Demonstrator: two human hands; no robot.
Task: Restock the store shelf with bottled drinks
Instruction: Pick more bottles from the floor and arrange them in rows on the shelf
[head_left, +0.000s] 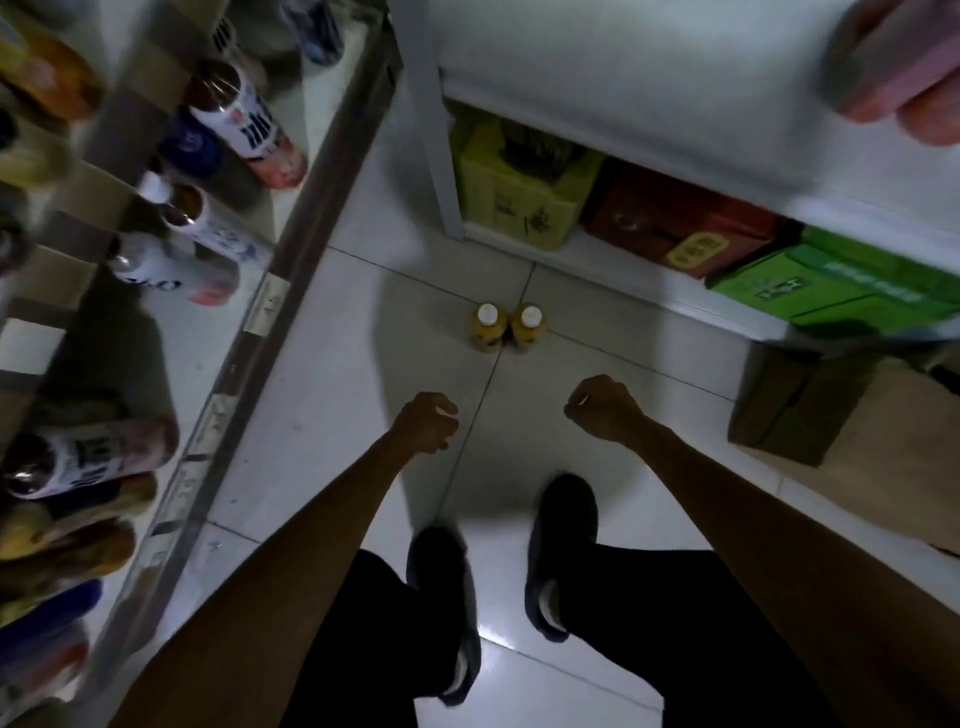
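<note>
Two yellow drink bottles with white caps stand side by side on the tiled floor, the left bottle (487, 328) touching the right bottle (529, 327). My left hand (427, 422) hangs above the floor just short of them, fingers curled and holding nothing. My right hand (602, 408) is level with it on the right, also curled into a fist with nothing in it. The store shelf (291, 249) runs along the left, with several bottles and cans lying in rows on it.
A white rack (623, 62) stands ahead on the right, with yellow (519, 192), red (680, 223) and green (831, 286) cartons under it. A brown cardboard box (810, 400) sits on the floor at the right. My shoes (561, 551) are below my hands.
</note>
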